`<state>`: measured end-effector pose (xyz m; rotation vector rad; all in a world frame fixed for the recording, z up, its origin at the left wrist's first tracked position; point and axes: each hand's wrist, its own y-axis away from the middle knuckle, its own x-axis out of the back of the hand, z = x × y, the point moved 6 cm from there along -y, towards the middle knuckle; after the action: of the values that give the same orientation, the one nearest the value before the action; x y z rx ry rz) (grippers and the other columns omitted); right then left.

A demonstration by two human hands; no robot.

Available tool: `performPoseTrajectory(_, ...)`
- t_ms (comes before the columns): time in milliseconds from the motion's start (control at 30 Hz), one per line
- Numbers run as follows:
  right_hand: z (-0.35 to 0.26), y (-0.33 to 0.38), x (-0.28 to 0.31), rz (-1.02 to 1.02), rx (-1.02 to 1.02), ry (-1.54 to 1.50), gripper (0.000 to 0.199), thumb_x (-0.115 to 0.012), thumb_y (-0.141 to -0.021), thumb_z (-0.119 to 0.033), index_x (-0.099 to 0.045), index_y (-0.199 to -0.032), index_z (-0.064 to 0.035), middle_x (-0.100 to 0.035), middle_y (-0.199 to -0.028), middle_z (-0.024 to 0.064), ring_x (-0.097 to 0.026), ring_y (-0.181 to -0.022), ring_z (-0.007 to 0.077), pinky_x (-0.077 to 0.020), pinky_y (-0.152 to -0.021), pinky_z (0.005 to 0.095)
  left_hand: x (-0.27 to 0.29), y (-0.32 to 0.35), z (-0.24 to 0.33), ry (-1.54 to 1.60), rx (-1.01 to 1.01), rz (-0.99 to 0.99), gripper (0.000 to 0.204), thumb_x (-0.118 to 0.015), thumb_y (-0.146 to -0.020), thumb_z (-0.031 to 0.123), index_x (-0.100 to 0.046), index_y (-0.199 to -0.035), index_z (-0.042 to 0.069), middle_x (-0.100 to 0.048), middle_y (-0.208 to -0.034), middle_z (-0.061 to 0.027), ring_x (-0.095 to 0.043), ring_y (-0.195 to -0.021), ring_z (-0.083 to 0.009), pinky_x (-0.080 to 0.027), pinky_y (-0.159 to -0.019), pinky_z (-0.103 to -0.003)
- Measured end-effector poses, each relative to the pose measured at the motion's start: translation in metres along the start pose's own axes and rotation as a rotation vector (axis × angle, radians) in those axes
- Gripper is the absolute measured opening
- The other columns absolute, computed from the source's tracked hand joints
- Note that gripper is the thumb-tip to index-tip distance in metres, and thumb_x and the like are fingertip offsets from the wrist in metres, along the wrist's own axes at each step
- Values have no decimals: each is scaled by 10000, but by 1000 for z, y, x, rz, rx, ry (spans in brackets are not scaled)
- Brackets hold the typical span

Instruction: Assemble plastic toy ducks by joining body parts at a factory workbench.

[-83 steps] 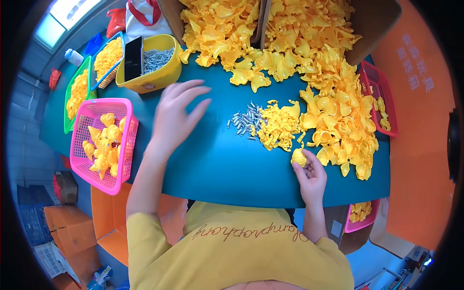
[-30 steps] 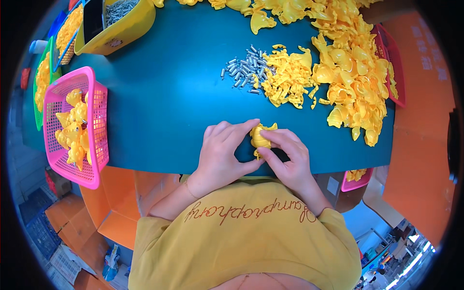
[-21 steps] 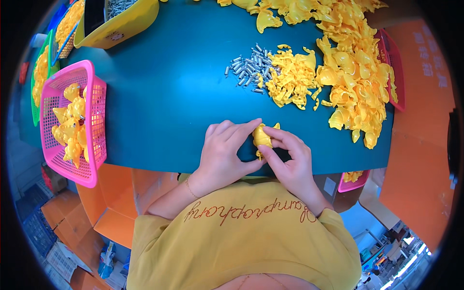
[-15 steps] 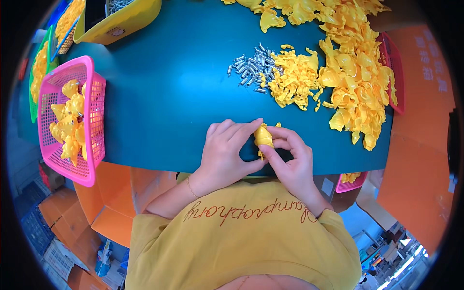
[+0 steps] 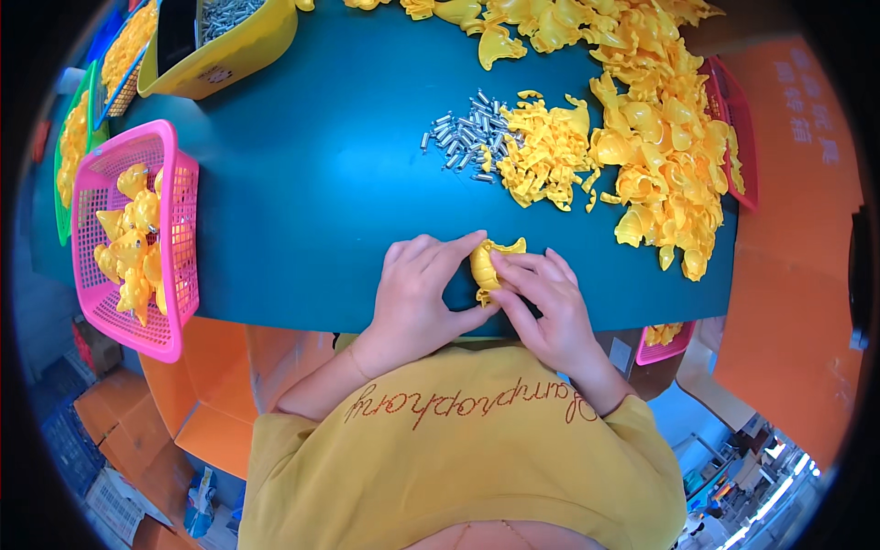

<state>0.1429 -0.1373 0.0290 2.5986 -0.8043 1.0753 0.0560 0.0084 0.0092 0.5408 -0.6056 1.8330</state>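
Person in a yellow shirt stands at the near edge of a teal counter (image 5: pixel 302 211). Both hands meet at the middle of that edge, fingers closed around one small yellow plastic piece (image 5: pixel 486 264).

Left hand (image 5: pixel 417 298): fingers curled over the piece from its left side, forefinger laid along the top, thumb tucked under. Right hand (image 5: pixel 545 307): fingertips pinch the piece from the right, thumb below. Both hands are grasping; the piece sits between them, just above the counter's near rim. Whether it rests on the surface or is lifted clear, cannot tell.

Farther back on the counter, well apart from the hands:
- a small heap of short silver metal pins (image 5: pixel 463 139), loose, some scattered;
- touching its right side, a pile of small yellow fragments (image 5: pixel 541 165);
- right of that, a large spread of bigger yellow moulded shells (image 5: pixel 669 147) running along the right edge and back to the far side.

Left edge: a pink mesh basket (image 5: pixel 170 238) hangs partly over the counter's rim, holding a number of yellow assembled pieces (image 5: pixel 128 243). Beyond it, a green basket (image 5: pixel 62 197) with more yellow parts. Far left corner: a yellow tub (image 5: pixel 243 60) containing more silver pins. Right edge: a red tray (image 5: pixel 738 128) partly under the shells. Below the counter at the right, a pink basket (image 5: pixel 669 344) with yellow parts shows in part.
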Motion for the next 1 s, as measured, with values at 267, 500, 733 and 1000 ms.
performPoseTrajectory(267, 46, -5, 32, 316, -1, -216, 211, -834, -870, -111, -784, -1065, -49, -742, -1013, 28, -637, -865, 179, -509, -803, 298, 2, -3, 1, 43, -10, -63, 750, -928, -679, 249, -662, -1376, 172, -647, -917, 8, -592, -870, -176, -400, -876, -363)
performPoseTrajectory(500, 81, -17, 66, 494, -264, 193, 321, -764, -944, -143, -740, -1258, -84, -668, -973, 41, -489, -624, 77, -440, -589, 241, 7, -4, 2, 57, -1, -162, 752, -918, -666, 222, -668, -1374, 177, -630, -926, -4, -590, -897, -179, -392, -904, -352)
performPoseTrajectory(733, 82, -8, 78, 279, -211, 197, 248, -651, -983, -22, -733, -1217, -40, -658, -1023, 107, -676, -870, 262, -534, -766, 319, 7, -7, 4, 71, -19, -207, 724, -899, -688, 216, -663, -1370, 152, -672, -969, -26, -626, -951, -209, -413, -918, -369)
performPoseTrajectory(1000, 70, -10, 73, 269, -139, -92, 149, -716, -937, 4, -761, -1077, -17, -677, -1025, 83, -662, -897, 176, -524, -779, 298, 5, -4, 3, 39, -9, -180, 767, -919, -635, 217, -676, -1361, 162, -644, -943, -1, -587, -906, -179, -396, -904, -353)
